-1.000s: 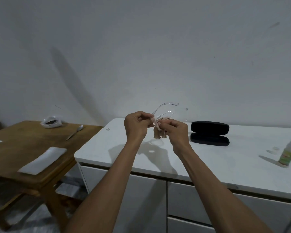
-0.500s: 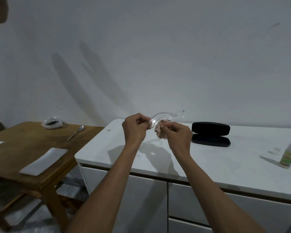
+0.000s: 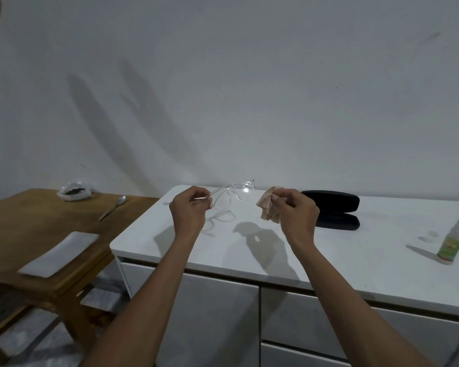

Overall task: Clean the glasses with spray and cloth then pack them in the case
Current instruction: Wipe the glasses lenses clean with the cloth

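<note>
Hands (image 3: 187, 211) apart, raised, fingers curled

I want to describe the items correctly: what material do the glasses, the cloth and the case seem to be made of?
The glasses look like clear glossy plastic: transparent frame, bright glint on the lens. The cloth seems a soft tan fabric, probably microfibre: it bunches into folds in the right hand. The case is matte black, perhaps fabric-covered or plastic; the surface is too dark to tell.
</note>
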`<action>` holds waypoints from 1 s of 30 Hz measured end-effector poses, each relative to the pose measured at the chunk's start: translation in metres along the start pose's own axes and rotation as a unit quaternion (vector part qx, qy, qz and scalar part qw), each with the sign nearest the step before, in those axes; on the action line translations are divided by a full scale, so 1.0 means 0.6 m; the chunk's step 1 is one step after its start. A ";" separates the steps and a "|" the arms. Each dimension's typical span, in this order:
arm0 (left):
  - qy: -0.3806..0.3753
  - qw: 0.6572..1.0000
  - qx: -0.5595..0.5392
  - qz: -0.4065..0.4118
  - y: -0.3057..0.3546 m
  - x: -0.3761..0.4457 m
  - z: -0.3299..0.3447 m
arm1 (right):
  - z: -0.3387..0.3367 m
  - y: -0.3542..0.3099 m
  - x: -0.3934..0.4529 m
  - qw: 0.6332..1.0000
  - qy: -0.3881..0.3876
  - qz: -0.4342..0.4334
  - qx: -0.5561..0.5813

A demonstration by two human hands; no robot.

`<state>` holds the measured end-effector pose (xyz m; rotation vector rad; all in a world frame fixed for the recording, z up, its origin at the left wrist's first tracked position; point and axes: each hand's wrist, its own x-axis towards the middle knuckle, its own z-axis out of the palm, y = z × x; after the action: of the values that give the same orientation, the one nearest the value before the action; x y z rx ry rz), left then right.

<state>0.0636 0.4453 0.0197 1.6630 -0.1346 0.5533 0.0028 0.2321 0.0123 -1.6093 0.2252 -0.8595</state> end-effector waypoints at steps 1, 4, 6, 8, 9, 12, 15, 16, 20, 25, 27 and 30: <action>0.000 1.000 0.002 -0.001 -0.007 -0.001 -0.001 | -0.003 0.004 0.002 1.000 0.000 0.003 0.002; -0.002 1.000 -0.004 -0.009 -0.019 -0.003 0.000 | -0.007 0.011 0.005 1.000 0.005 -0.001 -0.004; -0.004 1.000 -0.009 -0.014 -0.025 -0.003 0.001 | -0.009 0.015 0.006 1.000 0.004 0.005 0.001; -0.005 1.000 -0.014 -0.015 -0.029 -0.002 0.001 | -0.010 0.022 0.009 1.000 0.000 0.018 -0.010; -0.006 1.000 -0.017 -0.014 -0.031 -0.002 0.002 | -0.010 0.026 0.011 1.000 -0.003 0.022 -0.022; -0.008 1.000 -0.021 -0.014 -0.034 0.001 0.005 | -0.015 0.038 0.013 0.999 -0.007 0.031 -0.041; -0.009 1.000 -0.021 -0.016 -0.039 0.002 0.008 | -0.024 0.046 0.013 0.998 0.001 0.038 -0.056; -0.010 1.000 -0.022 -0.017 -0.041 0.001 0.009 | -0.028 0.049 0.013 0.997 0.004 0.040 -0.058; -0.011 0.999 -0.026 -0.025 -0.047 -0.004 0.013 | -0.036 0.057 0.015 0.997 0.016 0.046 -0.059; -0.010 1.000 -0.006 -0.014 -0.056 -0.005 0.016 | -0.041 0.060 0.017 0.997 0.022 0.047 -0.062; -0.010 1.000 0.018 -0.012 -0.070 -0.003 0.013 | -0.043 0.059 0.018 0.997 0.023 0.043 -0.065; -0.016 0.998 0.063 0.001 -0.098 0.000 -0.001 | -0.049 0.057 0.023 0.997 0.024 0.042 -0.062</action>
<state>0.0868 0.4564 -0.0329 1.7958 -0.1268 0.5447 0.0044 0.1929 -0.0138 -1.6831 0.3846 -0.8327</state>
